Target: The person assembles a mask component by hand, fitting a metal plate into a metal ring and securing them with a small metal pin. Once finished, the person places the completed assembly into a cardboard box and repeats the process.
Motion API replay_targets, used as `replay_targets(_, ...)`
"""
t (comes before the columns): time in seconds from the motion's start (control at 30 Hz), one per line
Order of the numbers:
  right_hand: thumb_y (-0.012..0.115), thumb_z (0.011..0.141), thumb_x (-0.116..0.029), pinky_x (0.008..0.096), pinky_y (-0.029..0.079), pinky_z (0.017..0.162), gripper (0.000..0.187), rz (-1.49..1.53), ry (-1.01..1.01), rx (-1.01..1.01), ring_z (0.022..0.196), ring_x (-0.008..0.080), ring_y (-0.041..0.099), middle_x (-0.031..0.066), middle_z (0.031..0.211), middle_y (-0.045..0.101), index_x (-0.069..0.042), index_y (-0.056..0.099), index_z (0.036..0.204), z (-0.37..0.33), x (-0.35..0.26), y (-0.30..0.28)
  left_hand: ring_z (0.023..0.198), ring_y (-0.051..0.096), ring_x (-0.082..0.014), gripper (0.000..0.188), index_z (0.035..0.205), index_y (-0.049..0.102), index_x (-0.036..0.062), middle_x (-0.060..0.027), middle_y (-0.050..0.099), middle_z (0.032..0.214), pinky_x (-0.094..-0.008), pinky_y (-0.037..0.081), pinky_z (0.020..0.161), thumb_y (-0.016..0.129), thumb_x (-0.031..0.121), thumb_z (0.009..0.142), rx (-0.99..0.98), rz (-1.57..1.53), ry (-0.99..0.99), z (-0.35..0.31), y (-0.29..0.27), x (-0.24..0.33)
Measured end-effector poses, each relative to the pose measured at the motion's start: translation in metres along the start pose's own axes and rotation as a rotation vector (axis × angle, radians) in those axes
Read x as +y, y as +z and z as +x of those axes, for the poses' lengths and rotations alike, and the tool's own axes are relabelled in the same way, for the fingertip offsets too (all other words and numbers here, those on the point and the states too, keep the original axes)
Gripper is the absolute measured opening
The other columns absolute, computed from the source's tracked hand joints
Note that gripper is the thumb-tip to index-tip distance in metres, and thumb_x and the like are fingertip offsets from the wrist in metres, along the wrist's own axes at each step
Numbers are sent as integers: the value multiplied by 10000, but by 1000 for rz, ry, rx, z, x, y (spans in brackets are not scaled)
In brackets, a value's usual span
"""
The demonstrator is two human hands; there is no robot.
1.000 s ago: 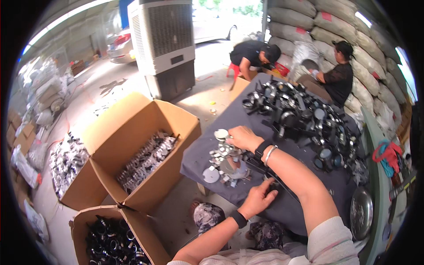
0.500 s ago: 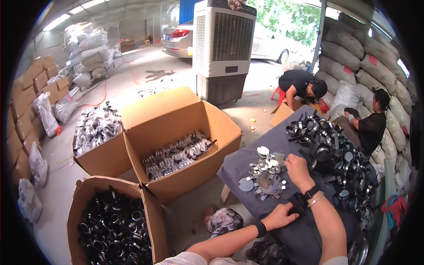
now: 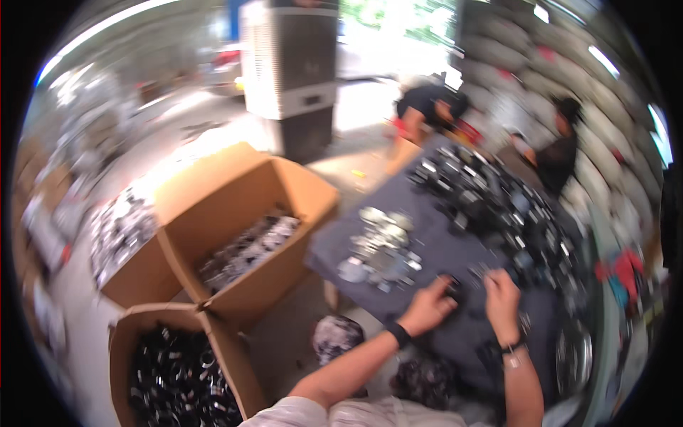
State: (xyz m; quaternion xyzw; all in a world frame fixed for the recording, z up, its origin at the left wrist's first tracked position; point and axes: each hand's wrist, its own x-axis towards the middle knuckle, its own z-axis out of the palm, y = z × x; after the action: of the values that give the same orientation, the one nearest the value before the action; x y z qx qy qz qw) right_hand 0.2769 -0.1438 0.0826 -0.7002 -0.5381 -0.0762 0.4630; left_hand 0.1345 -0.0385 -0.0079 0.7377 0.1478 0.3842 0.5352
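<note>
My left hand [image 3: 427,310] is over the dark-covered table [image 3: 334,245], its fingers closed on a small black part [image 3: 453,287] with a rounded end. To its right, my right hand [image 3: 503,293] is pinched at the fingertips. A thin shiny piece [image 3: 479,270] shows at those fingertips, too blurred to name. A heap of silver discs and small metal pieces [image 3: 384,249] lies left of my hands. Beyond and to the right spreads a big pile of black and shiny parts [image 3: 498,203].
Left of the table stand an open carton [image 3: 249,285] of wrapped parts and another carton [image 3: 213,349] of black ring-shaped parts. A tall air cooler [image 3: 292,78] is behind. Two people [image 3: 430,107] sit past the table near stacked sacks [image 3: 590,135].
The view has swung, shifting the scene left and blurring it. My right hand has left the silver discs and come back near my left hand, which now has the black part raised.
</note>
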Motion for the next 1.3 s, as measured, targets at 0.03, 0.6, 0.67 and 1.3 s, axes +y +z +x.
replay_targets(0.03,584,839,-15,372,505,714,100,-24,-89,14,816,335,645,172,895,653,3,618,931,1,-7,9,1014,630,-316,550,1280,454,-14,-214,618,1087,-358,499,843,662,116,787,104,2,69,-2,-7,4)
replay_targets(0.6,540,800,-28,391,517,649,90,-159,-381,-195,807,306,626,124,864,601,-30,496,879,-9,17,58,583,473,-87,623,1375,403,12,-38,537,644,-243,436,591,660,79,811,44,-123,-79,3,-5,-11)
replay_targets(0.67,552,781,-42,418,517,731,192,-211,-393,-241,892,328,621,138,935,619,-35,543,973,-12,12,63,855,601,-113,488,1276,505,22,-101,654,976,-283,503,765,607,29,800,18,-59,-60,0,-14,7)
replay_targets(1.3,521,842,-23,430,510,725,97,-268,-390,-193,854,343,622,151,942,634,-16,565,928,-27,8,33,917,624,-395,301,1106,575,4,-230,627,987,-391,508,773,532,75,817,61,16,-118,5,16,21)
